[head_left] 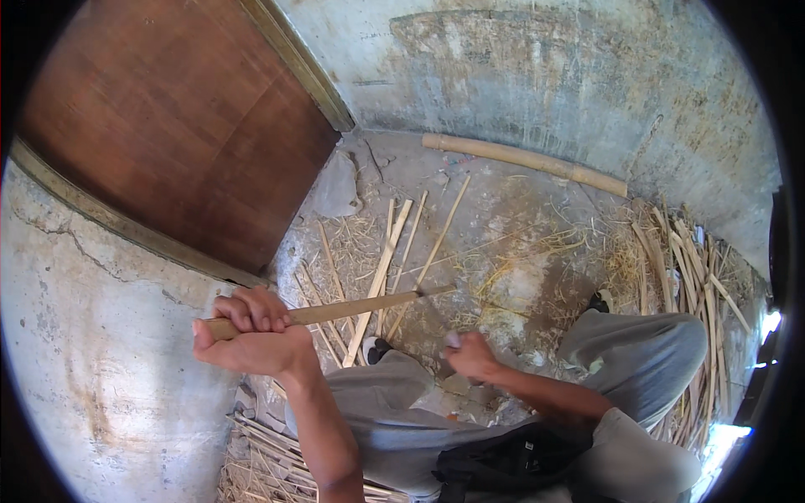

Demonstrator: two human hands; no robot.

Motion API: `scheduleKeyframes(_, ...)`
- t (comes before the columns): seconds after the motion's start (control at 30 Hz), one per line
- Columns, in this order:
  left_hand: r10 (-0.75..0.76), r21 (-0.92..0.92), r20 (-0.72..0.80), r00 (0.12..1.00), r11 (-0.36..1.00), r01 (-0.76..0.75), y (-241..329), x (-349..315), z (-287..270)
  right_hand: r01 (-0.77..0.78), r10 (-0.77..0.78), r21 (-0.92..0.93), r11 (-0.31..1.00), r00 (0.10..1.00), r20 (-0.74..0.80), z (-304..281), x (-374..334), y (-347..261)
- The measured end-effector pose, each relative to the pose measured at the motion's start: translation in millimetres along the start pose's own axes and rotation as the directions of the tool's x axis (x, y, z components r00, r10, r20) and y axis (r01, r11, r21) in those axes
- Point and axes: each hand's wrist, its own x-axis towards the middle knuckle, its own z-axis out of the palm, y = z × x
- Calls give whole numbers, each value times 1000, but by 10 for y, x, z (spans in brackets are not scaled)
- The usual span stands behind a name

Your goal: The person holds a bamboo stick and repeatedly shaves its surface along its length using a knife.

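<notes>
My left hand (260,334) is closed around one end of a bamboo strip (348,311), holding it up off the floor so that it points to the right. My right hand (472,356) is closed on the handle of a knife (438,318), lower and to the right. The knife's thin blade is blurred and reaches up to the strip near its far end, where a dark mark shows. Whether blade and strip touch is hard to make out. Below the strip, several split bamboo strips (381,281) lie on the floor between the door and my feet.
A whole bamboo pole (524,159) lies along the back wall. Piles of bamboo pieces sit at the right (717,327) and lower left (272,457). A brown door (184,117) stands at the left, with a clear plastic bag (338,184) beside it. Shavings (537,260) litter the floor.
</notes>
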Motion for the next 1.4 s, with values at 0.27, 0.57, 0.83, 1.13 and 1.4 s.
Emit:
scheduleKeyframes(0.27,60,62,-141,988,997,-52,46,-38,59,260,-259,-19,965,952,-160,95,186,280)
scheduleKeyframes(0.57,62,69,-227,972,997,-47,13,-47,123,224,-220,49,973,973,-77,-6,-170,-471)
scheduleKeyframes(0.83,59,41,-186,981,998,-52,35,-82,24,17,-20,-106,994,999,-28,-89,225,583)
scheduleKeyframes(1.13,-15,-68,353,935,997,42,53,120,-280,318,-318,8,948,947,42,-201,-364,-822)
scheduleKeyframes(1.4,94,-30,372,923,996,-89,-23,120,-170,121,-128,-101,988,989,-71,47,242,542)
